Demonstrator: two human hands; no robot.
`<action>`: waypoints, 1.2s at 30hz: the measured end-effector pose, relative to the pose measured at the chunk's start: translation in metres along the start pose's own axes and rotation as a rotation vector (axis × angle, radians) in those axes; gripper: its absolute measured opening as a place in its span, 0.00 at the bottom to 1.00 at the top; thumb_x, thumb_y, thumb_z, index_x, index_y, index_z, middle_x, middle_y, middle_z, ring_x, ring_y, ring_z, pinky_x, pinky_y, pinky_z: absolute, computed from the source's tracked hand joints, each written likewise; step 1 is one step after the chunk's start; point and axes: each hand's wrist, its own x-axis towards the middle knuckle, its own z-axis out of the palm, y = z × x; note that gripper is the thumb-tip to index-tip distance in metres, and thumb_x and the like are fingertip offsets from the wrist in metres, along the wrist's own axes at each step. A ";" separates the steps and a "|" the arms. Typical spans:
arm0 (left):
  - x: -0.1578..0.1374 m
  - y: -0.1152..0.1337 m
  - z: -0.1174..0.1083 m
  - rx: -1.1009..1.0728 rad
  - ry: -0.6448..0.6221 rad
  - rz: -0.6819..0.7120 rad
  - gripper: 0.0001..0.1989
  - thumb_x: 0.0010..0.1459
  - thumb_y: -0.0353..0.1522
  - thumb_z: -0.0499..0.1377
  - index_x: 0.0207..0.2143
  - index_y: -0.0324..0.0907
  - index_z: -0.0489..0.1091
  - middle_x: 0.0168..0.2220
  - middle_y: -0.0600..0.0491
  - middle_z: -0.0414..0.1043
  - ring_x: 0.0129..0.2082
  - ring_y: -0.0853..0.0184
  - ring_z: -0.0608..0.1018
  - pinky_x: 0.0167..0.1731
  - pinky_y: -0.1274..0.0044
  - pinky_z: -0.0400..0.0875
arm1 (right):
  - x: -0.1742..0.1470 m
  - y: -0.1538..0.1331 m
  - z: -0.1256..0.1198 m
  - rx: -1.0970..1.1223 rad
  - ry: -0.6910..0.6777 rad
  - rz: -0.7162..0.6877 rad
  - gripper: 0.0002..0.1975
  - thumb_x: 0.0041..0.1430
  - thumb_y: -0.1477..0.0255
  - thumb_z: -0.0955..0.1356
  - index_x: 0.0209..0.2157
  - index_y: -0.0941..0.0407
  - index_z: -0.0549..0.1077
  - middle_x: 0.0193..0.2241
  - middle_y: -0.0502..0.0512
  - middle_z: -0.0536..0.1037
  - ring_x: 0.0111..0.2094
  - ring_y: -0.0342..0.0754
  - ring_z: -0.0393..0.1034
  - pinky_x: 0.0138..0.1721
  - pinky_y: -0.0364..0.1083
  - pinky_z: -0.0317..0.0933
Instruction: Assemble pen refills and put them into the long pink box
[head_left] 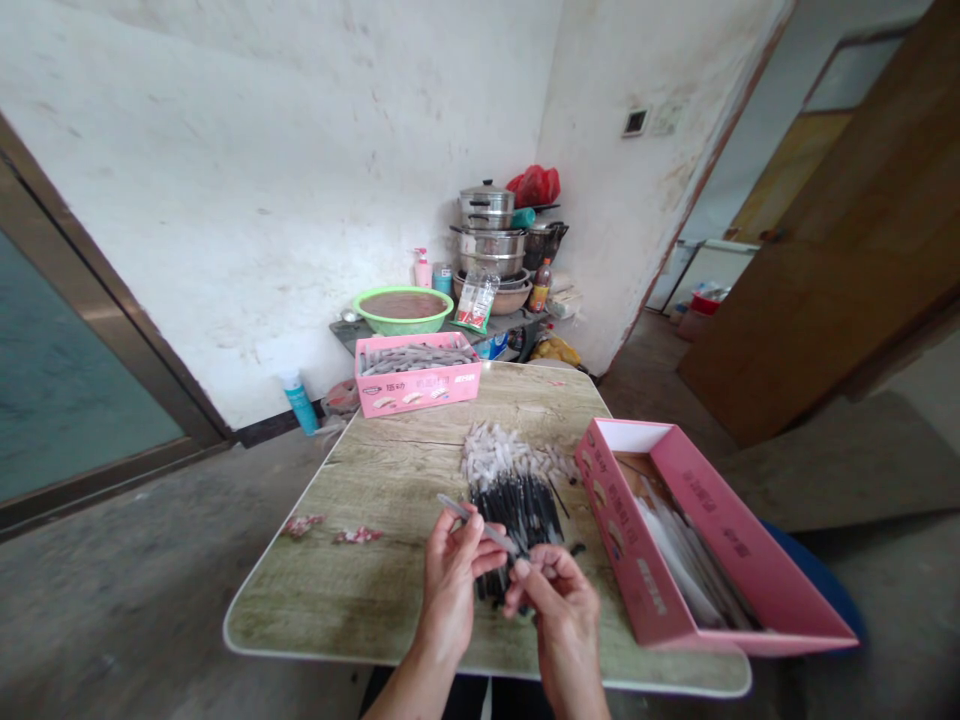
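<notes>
My left hand (454,565) is closed around a frosted pen barrel (478,522), a slim translucent tube lying slantwise across its fingers. The fingers of my right hand (555,590) are pinched together at the barrel's lower right end. Something small and dark shows there, too blurred to name. Beneath both hands lies a pile of thin black sticks (525,505) that look like pen refills, partly hidden by the fingers. Just beyond them is a heap of small whitish translucent pieces (491,450), perhaps caps.
A pink box (420,390) full of greyish tubes stands at the table's far left. Another pink box (637,560), with long pale pieces inside, is on the right. Behind the wood-patterned table (337,580) are a green basin (403,325) and stacked pots (487,250).
</notes>
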 end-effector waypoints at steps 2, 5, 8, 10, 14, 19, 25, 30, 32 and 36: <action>-0.001 0.001 0.000 0.006 0.005 0.014 0.22 0.50 0.43 0.63 0.42 0.40 0.65 0.31 0.47 0.78 0.29 0.63 0.81 0.28 0.77 0.74 | 0.000 0.002 -0.001 -0.042 -0.002 -0.002 0.14 0.47 0.66 0.74 0.28 0.56 0.67 0.16 0.45 0.71 0.15 0.42 0.66 0.19 0.41 0.62; -0.003 0.003 0.000 0.022 -0.002 0.031 0.22 0.49 0.44 0.63 0.41 0.41 0.65 0.31 0.47 0.78 0.29 0.62 0.81 0.29 0.76 0.74 | 0.001 0.002 -0.001 -0.105 0.003 -0.011 0.15 0.47 0.65 0.74 0.27 0.57 0.67 0.15 0.46 0.71 0.15 0.43 0.66 0.19 0.41 0.62; -0.003 0.004 0.000 0.050 -0.025 0.043 0.21 0.51 0.43 0.63 0.42 0.41 0.64 0.31 0.47 0.78 0.28 0.62 0.81 0.29 0.75 0.74 | 0.001 0.000 0.000 -0.145 0.018 -0.012 0.15 0.46 0.64 0.74 0.26 0.57 0.67 0.15 0.47 0.72 0.16 0.43 0.66 0.19 0.41 0.62; -0.003 0.004 -0.001 0.071 -0.037 0.050 0.20 0.52 0.43 0.62 0.42 0.40 0.64 0.31 0.47 0.77 0.28 0.62 0.80 0.29 0.75 0.75 | 0.001 -0.002 -0.001 -0.168 0.017 -0.010 0.15 0.46 0.64 0.74 0.26 0.57 0.67 0.15 0.47 0.72 0.16 0.43 0.66 0.18 0.41 0.62; -0.001 0.005 -0.002 0.100 -0.065 0.064 0.19 0.54 0.42 0.60 0.42 0.40 0.63 0.31 0.46 0.77 0.28 0.62 0.80 0.29 0.75 0.75 | 0.003 -0.005 -0.003 -0.233 -0.009 -0.018 0.14 0.45 0.64 0.74 0.24 0.57 0.68 0.14 0.47 0.72 0.14 0.42 0.65 0.17 0.39 0.61; 0.000 0.009 -0.003 0.160 -0.113 0.079 0.17 0.56 0.42 0.59 0.42 0.42 0.62 0.30 0.48 0.77 0.27 0.63 0.80 0.28 0.75 0.75 | 0.005 -0.010 -0.005 -0.271 -0.058 -0.021 0.14 0.44 0.65 0.75 0.22 0.57 0.68 0.12 0.47 0.70 0.13 0.41 0.64 0.16 0.39 0.59; 0.002 0.010 -0.003 0.208 -0.145 0.078 0.15 0.57 0.41 0.57 0.41 0.42 0.61 0.29 0.48 0.76 0.27 0.63 0.80 0.27 0.74 0.75 | 0.008 -0.016 -0.006 -0.339 -0.119 0.010 0.15 0.46 0.63 0.74 0.21 0.59 0.70 0.12 0.48 0.71 0.12 0.40 0.62 0.15 0.39 0.58; 0.003 0.008 -0.005 0.198 -0.157 0.082 0.17 0.56 0.42 0.58 0.42 0.41 0.61 0.30 0.47 0.77 0.27 0.62 0.80 0.27 0.73 0.75 | 0.007 -0.017 -0.009 -0.447 -0.206 -0.009 0.20 0.55 0.58 0.68 0.21 0.60 0.72 0.12 0.51 0.71 0.13 0.41 0.64 0.16 0.39 0.58; 0.004 0.007 -0.006 0.186 -0.142 0.085 0.17 0.56 0.42 0.58 0.42 0.41 0.61 0.30 0.47 0.77 0.26 0.63 0.80 0.26 0.74 0.75 | 0.004 -0.015 -0.010 -0.455 -0.215 -0.023 0.21 0.58 0.57 0.65 0.22 0.60 0.72 0.13 0.51 0.71 0.14 0.42 0.65 0.17 0.39 0.59; 0.004 0.007 -0.006 0.183 -0.117 0.090 0.17 0.57 0.41 0.58 0.42 0.41 0.61 0.30 0.48 0.77 0.26 0.65 0.79 0.26 0.76 0.75 | 0.002 -0.008 -0.013 -0.400 -0.164 -0.076 0.16 0.58 0.58 0.66 0.32 0.59 0.71 0.22 0.52 0.74 0.19 0.43 0.67 0.20 0.41 0.61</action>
